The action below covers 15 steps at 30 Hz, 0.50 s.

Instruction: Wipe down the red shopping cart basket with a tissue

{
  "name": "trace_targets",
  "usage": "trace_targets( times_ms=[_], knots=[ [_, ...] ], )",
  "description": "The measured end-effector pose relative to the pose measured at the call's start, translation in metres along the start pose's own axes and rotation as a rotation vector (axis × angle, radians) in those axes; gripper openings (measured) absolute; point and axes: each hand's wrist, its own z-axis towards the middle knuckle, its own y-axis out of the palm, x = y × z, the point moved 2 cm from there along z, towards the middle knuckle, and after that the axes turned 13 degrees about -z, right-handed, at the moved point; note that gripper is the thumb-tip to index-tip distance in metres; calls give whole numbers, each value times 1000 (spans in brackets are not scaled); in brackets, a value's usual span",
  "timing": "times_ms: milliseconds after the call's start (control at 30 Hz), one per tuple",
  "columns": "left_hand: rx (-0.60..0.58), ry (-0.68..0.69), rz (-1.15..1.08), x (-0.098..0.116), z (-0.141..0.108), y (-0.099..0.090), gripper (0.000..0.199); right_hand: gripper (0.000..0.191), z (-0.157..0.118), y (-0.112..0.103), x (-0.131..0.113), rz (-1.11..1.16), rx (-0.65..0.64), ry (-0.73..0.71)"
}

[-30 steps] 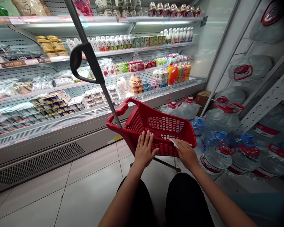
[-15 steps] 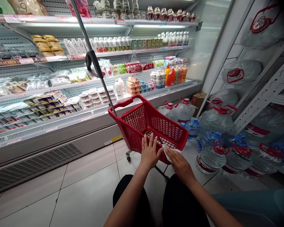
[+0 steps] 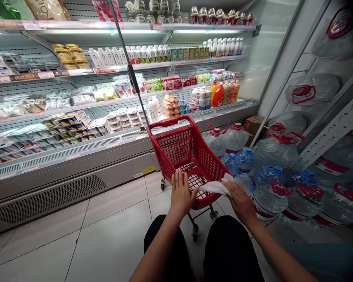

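A red plastic basket cart (image 3: 179,145) with a long metal handle stands on wheels before me. My left hand (image 3: 182,194) rests on its near left rim, fingers spread, holding nothing. A crumpled white cloth (image 3: 214,188) stretches across the near rim. Its right end is in my right hand (image 3: 241,199), which is at the near right corner of the cart. The cloth's left end reaches toward my left thumb; whether they touch is hard to tell. Only the slatted floor shows inside the basket.
A refrigerated shelf unit (image 3: 129,145) with dairy cups, bottles and packets runs along the back and left. Large water bottles (image 3: 270,197) with red handles crowd the right side, beside a metal rack (image 3: 326,129). Tiled floor (image 3: 111,239) lies below, with my knees close to the cart.
My right hand has moved right along the rim, and the white cloth is now stretched out. The cart has turned, and its long handle tilts less. The view has shifted slightly.
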Motion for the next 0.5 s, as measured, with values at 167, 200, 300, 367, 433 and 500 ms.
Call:
trace_targets(
  times_ms=[167,200,300,367,433,500],
  knots=[
    [-63,88,-12,21,-23,5,80,55,-4,-4,-46,211,-37,-34],
    [-68,87,-1,19,-24,4,80,52,-2,-6,-45,244,-33,15],
    [-70,79,34,9,-25,-1,76,45,7,-18,-25,250,6,279],
    [-59,63,44,2,-25,-3,74,48,20,-32,-11,205,68,463],
    [-52,54,46,-1,-24,-5,72,51,37,-53,-6,174,158,538],
    [-48,48,41,-2,-23,-7,71,55,57,-77,-9,150,279,531]
  ],
)
